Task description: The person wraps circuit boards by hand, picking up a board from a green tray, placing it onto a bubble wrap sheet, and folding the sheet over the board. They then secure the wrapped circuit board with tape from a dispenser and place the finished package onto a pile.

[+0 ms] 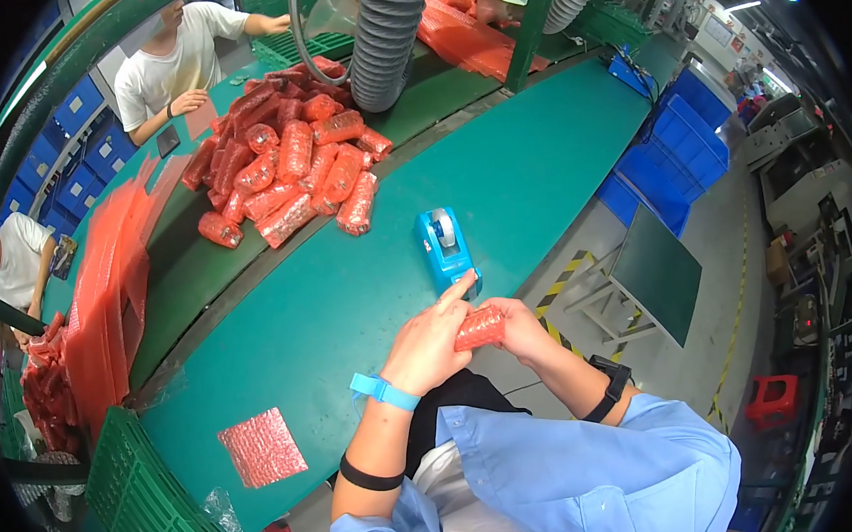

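1. The red bubble-wrapped roll (481, 328) lies between the two hands, at the bench's near edge, its wrap appearing to be closed round into a cylinder.
2. The right grip (520, 330) is closed around the roll's right end. The left grip (431, 342) lies against its left end, index finger stretched forward; how firmly it clasps the roll, I cannot tell.
3. Just ahead of the left grip, the blue tape dispenser (451, 264) stands on the green bench (547, 166), its front end at or very near that fingertip. Whether tape is drawn out or already on the roll is too small to tell.
4. Judging from this, rolling is largely done for this piece and fastening seems unfinished.
5. Farther ahead and left of both grips, a pile of red wrapped rolls (293, 157) looks like finished work; their number is hard to count, since many overlap.
6. Left of the left grip and nearer the body, a flat red bubble-wrap sheet (263, 448) lies on the bench, apparently unused.
7. Well left of the grips, long red sheets (107, 315) lie unrolled, so material seems to remain.
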`<state>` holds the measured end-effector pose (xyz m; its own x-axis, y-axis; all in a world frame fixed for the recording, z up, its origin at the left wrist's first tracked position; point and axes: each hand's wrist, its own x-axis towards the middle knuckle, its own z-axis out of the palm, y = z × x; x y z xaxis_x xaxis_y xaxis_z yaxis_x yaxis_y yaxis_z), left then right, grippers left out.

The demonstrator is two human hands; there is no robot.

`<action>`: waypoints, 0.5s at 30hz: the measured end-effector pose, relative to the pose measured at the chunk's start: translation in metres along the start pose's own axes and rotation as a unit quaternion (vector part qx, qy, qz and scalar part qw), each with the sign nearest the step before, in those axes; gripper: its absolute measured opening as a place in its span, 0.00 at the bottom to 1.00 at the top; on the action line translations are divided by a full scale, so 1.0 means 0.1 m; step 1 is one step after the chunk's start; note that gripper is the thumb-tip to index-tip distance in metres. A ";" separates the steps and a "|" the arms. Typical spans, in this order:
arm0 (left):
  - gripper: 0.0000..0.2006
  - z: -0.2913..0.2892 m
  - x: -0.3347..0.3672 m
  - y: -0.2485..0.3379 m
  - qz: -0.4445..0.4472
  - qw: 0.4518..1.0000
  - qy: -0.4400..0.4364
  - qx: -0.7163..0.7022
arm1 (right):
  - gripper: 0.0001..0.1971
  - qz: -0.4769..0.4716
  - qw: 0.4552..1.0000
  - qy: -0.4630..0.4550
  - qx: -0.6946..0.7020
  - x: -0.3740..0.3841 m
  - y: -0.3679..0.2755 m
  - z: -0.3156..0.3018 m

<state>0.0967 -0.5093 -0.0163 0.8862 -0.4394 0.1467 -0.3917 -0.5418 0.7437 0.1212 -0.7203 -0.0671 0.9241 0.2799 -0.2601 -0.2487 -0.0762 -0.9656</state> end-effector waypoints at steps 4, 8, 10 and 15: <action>0.20 0.00 0.03 0.07 0.008 0.999 0.025 0.045 | 0.03 -0.019 0.999 0.006 -0.029 0.08 0.00 -0.03; 0.19 -0.01 0.07 0.06 0.012 0.998 0.042 0.045 | 0.05 -0.014 0.998 -0.021 -0.051 0.12 -0.08 -0.10; 0.19 -0.04 0.10 0.08 0.002 0.998 0.044 0.038 | 0.04 -0.011 0.999 -0.016 -0.044 0.16 -0.06 -0.06; 0.21 -0.04 0.09 0.10 -0.026 0.999 0.031 0.033 | 0.04 0.011 1.000 -0.020 0.007 0.07 -0.17 -0.05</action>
<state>0.1019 -0.5159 -0.0043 0.9188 -0.3654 0.1493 -0.3574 -0.6097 0.7074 0.1337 -0.7216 -0.0521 0.9067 0.3155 -0.2800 -0.2723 -0.0690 -0.9597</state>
